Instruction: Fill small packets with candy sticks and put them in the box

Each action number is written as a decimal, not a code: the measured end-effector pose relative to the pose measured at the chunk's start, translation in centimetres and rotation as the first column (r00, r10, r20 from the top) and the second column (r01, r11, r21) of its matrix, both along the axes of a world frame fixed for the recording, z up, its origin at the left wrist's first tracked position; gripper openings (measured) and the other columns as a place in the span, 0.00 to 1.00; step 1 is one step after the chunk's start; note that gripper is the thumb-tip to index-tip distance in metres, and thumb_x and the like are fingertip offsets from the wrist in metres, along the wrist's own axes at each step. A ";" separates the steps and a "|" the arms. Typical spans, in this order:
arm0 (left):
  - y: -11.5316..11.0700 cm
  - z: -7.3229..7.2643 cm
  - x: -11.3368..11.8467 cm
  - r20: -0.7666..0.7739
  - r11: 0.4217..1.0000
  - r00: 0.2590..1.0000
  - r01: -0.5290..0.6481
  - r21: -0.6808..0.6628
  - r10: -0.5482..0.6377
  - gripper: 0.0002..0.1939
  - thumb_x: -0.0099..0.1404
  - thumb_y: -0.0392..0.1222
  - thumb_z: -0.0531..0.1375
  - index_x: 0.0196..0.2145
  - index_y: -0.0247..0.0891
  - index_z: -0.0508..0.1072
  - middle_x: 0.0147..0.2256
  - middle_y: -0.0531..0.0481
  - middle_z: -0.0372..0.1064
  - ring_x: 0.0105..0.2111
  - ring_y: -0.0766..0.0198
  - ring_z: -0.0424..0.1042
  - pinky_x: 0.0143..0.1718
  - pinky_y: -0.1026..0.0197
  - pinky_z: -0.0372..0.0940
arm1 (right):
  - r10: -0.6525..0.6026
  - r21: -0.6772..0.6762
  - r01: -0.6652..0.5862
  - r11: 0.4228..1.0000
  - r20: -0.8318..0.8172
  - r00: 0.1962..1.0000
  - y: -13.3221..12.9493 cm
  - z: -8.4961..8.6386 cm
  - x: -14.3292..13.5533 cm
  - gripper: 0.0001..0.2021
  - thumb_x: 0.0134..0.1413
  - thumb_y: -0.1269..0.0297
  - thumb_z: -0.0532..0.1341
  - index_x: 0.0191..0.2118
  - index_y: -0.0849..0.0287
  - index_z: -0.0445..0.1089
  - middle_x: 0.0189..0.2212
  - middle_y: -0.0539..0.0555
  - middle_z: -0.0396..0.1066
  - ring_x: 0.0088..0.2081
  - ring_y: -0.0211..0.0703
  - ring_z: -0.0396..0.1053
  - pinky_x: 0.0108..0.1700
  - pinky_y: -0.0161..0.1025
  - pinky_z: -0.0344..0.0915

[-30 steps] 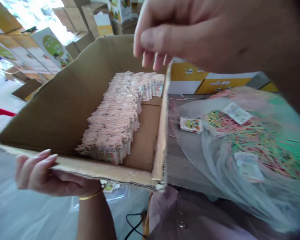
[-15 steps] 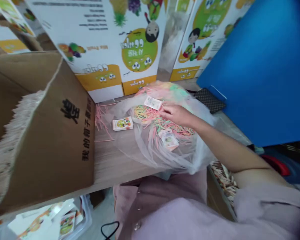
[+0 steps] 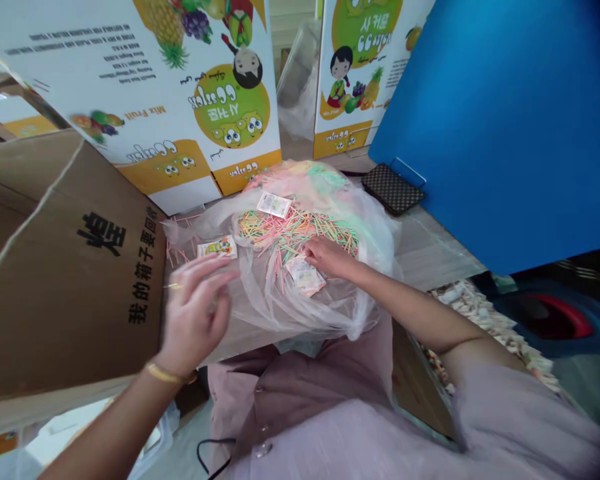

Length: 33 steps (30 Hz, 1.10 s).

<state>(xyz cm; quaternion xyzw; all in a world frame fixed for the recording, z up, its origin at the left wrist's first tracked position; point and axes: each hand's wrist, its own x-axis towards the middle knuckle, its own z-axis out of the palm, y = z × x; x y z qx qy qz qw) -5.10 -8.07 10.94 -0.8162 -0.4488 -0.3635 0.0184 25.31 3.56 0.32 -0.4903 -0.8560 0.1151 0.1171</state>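
Note:
Thin pink, green and yellow candy sticks (image 3: 325, 223) lie heaped on a clear plastic bag (image 3: 290, 313) on the table. Over the heap's near side, my right hand (image 3: 330, 257) has its fingers curled together at the top edge of some white packets (image 3: 305, 273); what is between the fingertips is hidden. Another white packet (image 3: 274, 205) rests at the back of the heap. My left hand (image 3: 195, 310), slightly blurred, is raised with fingers apart and nothing visible in it. Just beyond its fingertips lies a packet with a fruit print (image 3: 217, 247).
A brown cardboard box (image 3: 115, 293) stands at the left. Printed white cartons (image 3: 155, 87) line the back, with a blue panel (image 3: 505, 133) at the right. A dark checkered pouch (image 3: 393, 189) lies behind the bag. Below right, a box holds many packets (image 3: 480, 313).
My left hand has come into view from the lower left, near the fruit-print packet. My right hand has moved from the back packet toward me, to the near packets. The view has shifted.

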 end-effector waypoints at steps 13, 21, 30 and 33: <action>-1.1 -12.5 5.2 -0.023 0.823 0.936 0.296 -0.485 -0.351 0.18 0.71 0.31 0.54 0.54 0.43 0.74 0.55 0.45 0.75 0.56 0.56 0.72 0.60 0.46 0.67 | 0.017 -0.016 -0.018 1.000 -0.057 0.998 -0.4 -0.5 2.1 0.12 0.69 0.69 0.55 0.47 0.60 0.76 0.47 0.62 0.77 0.49 0.51 0.72 0.54 0.45 0.62; 1.5 -11.2 5.4 0.534 0.638 0.818 0.297 -0.711 0.215 0.32 0.70 0.54 0.60 0.67 0.44 0.62 0.63 0.39 0.67 0.60 0.51 0.70 0.58 0.48 0.68 | -0.061 -0.224 -0.039 0.974 -0.419 0.906 -3.2 3.4 -0.4 0.13 0.70 0.60 0.55 0.39 0.58 0.75 0.35 0.52 0.77 0.37 0.41 0.73 0.40 0.35 0.61; 3.5 -12.9 4.3 0.555 0.386 0.357 0.444 -0.809 0.752 0.24 0.54 0.58 0.70 0.43 0.40 0.79 0.45 0.43 0.80 0.40 0.55 0.79 0.38 0.56 0.73 | -0.239 -0.264 0.264 0.928 0.123 0.963 1.8 1.9 -7.6 0.16 0.69 0.62 0.55 0.38 0.63 0.78 0.41 0.64 0.79 0.44 0.54 0.76 0.40 0.40 0.63; 3.4 -13.4 3.9 0.548 0.389 0.300 0.453 -0.803 0.781 0.21 0.55 0.55 0.70 0.42 0.40 0.79 0.45 0.42 0.80 0.42 0.54 0.79 0.41 0.56 0.74 | -0.246 -0.300 0.296 0.907 0.193 0.950 2.7 1.0 -9.7 0.15 0.66 0.65 0.56 0.41 0.66 0.79 0.42 0.70 0.79 0.46 0.59 0.76 0.40 0.43 0.65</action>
